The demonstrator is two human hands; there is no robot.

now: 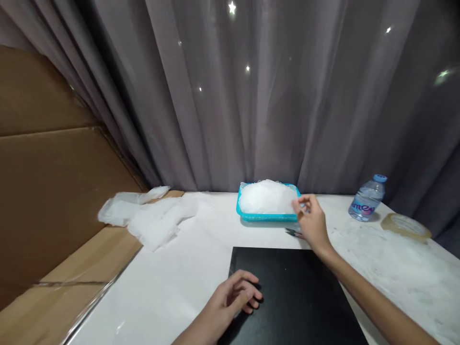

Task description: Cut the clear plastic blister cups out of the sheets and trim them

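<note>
A turquoise tray (268,218) stands at the back of the white table, heaped with a soft white translucent pile (268,197). At the tray's right end is my right hand (313,223), thumb and fingertips drawn together in a pinch; whatever they hold, if anything, is too small to make out. My left hand (235,297) hovers over or rests on the left side of a black flat board (294,297), fingers loosely curled and apart, holding nothing. Beneath my right hand lies a small pointed dark tool (293,233), partly hidden by the hand.
Thin white plastic sheets or bags (154,220) lie at the left, partly on cardboard (97,254). At the right stand a water bottle (368,199) and, lying flat, a roll of clear tape (406,226) beside spread translucent plastic (398,268). A grey curtain (230,120) hangs behind the table.
</note>
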